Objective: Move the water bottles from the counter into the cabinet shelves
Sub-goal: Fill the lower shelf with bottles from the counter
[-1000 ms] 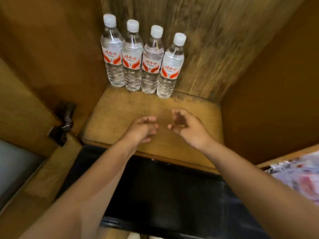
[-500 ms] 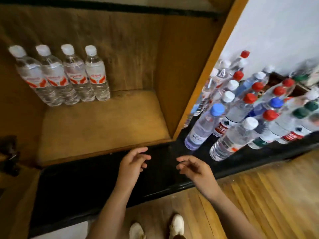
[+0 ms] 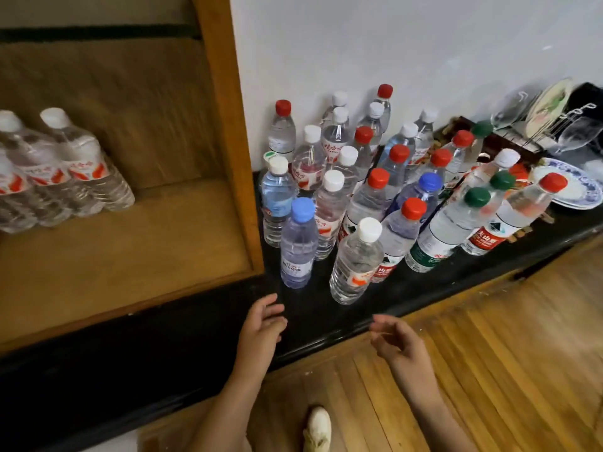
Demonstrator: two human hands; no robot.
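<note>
Head view: the camera has turned right since 1 s ago, away from the cabinet shelf [image 3: 130, 252] and toward the black counter [image 3: 326, 314]. Before, both hands were inside the shelf just in front of the row of bottles with red-white labels; now only 2 caps of that row show clearly, at the left edge, w/ the shelved bottles [image 3: 65, 177] standing at the back.

The left hand [image 3: 261, 324] and right hand [image 3: 396, 340] are both empty, fingers loose and a bit curled, holding nothing, over the counter's front edge.

Many water bottles [image 3: 375, 190] stand crowded on the counter, right of the cabinet side. Nearest are the blue-cap bottle [image 3: 298, 243] and the white-cap bottle [image 3: 357, 261].

I judge 1 delivery is done and the next pick is starting, prob. these 2 front bottles. Most of the task remains.
</note>
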